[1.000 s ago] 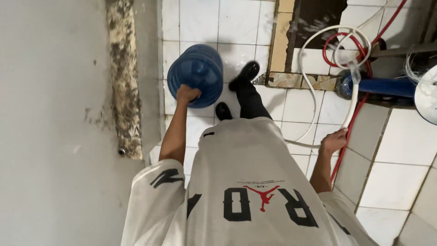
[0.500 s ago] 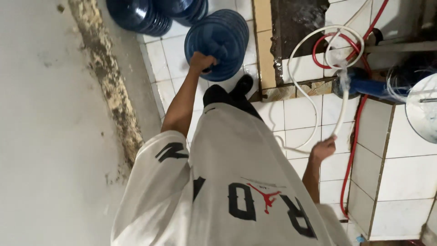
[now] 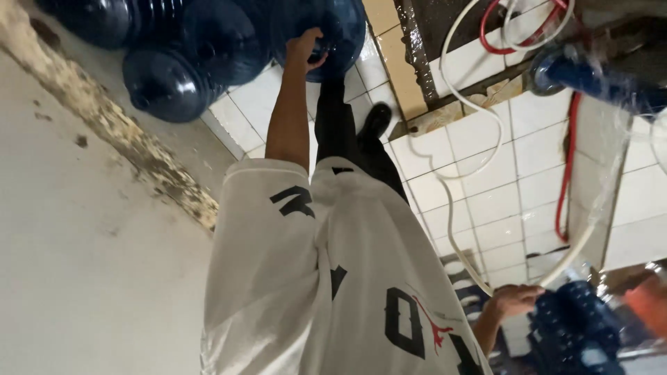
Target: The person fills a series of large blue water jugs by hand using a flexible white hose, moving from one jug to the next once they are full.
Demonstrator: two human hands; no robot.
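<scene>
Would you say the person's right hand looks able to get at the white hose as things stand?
Probably yes: the right hand sits low beside the white hose, which trails past it over the tiled floor, with nothing between them. Whether it already grips the hose I cannot tell.

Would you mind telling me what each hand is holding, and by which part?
The left hand grips a blue water jug at its neck end. The right hand holds a white hose along its length.

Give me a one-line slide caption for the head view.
Left hand grips a blue water jug beside other jugs on a tiled floor; right hand holds a white hose.
</scene>
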